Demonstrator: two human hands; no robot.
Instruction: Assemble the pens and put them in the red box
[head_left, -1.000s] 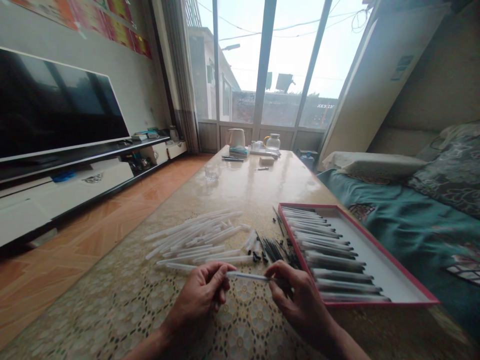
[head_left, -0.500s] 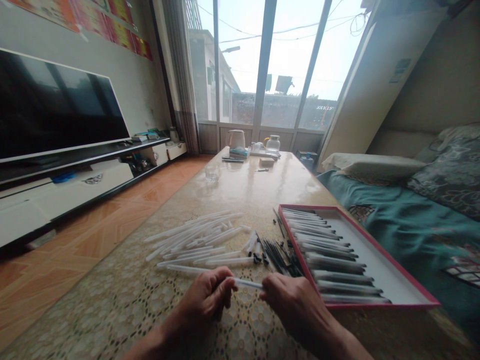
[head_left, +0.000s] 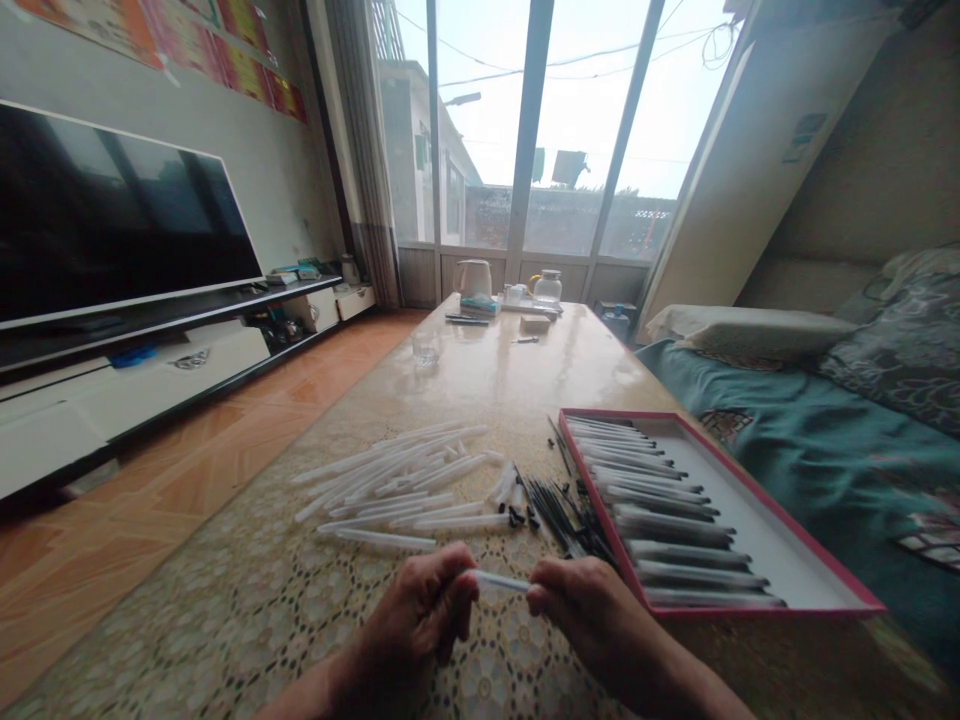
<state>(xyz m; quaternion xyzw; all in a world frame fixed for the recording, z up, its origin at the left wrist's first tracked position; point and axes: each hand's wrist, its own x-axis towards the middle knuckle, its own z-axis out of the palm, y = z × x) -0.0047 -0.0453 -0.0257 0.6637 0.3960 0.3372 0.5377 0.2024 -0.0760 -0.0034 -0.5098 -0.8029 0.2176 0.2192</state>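
A translucent white pen barrel [head_left: 501,581] spans the gap between my hands, low over the table. My left hand [head_left: 431,605] pinches one end of it, and my right hand [head_left: 581,600] is closed round the other end. Beyond my left hand lies a loose pile of white pen barrels [head_left: 405,475]. Black refills [head_left: 551,510] are heaped behind my right hand, with small black caps [head_left: 517,517] beside them. To the right, a red-rimmed box [head_left: 795,530] holds a row of pens [head_left: 675,530] with dark tips.
The patterned table [head_left: 247,600] runs toward the window. At its far end stand a glass [head_left: 425,350], a jug [head_left: 474,276], a glass jar [head_left: 550,288] and a small box [head_left: 535,324]. A sofa with a teal cover [head_left: 757,410] borders the right side.
Both hands have moved slightly nearer to me, the pen barrel still between them. The right hand's fingers have shifted on its end. The pile and the box look unchanged.
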